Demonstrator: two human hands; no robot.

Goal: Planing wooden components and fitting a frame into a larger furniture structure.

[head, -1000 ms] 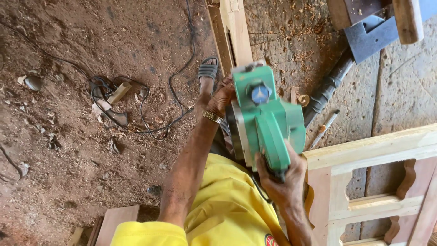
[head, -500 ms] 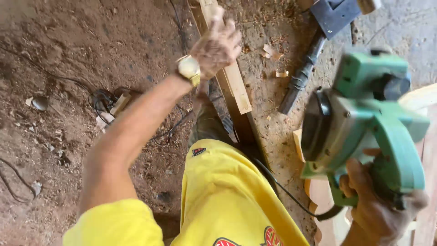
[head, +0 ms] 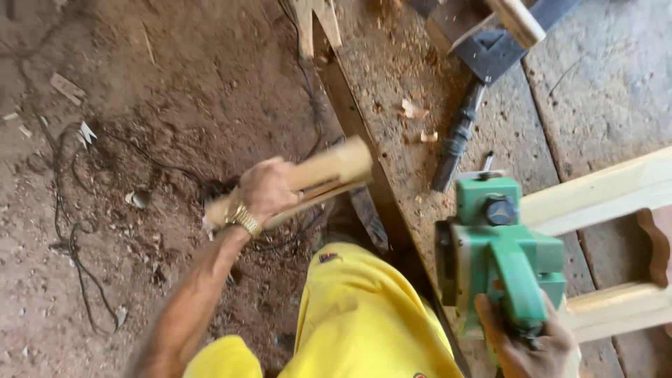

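The workbench (head: 504,140) is a rough, worn board, and it carries sawdust and some small wood chips (head: 414,112). A black tool handle (head: 458,136) lies on it at a slant, and near its lower end rests a small metal screw (head: 488,161). At the top edge, a dark metal bracket (head: 500,49) sits under a pale wooden piece (head: 516,19). On the right, a light wooden frame (head: 616,189) with a carved brown part lies across the bench. Left of the bench is the dirt floor (head: 140,91), with black cables (head: 77,238) in loops and a few scraps of wood (head: 66,87). Yellow clothing (head: 364,322) fills the bottom centre.
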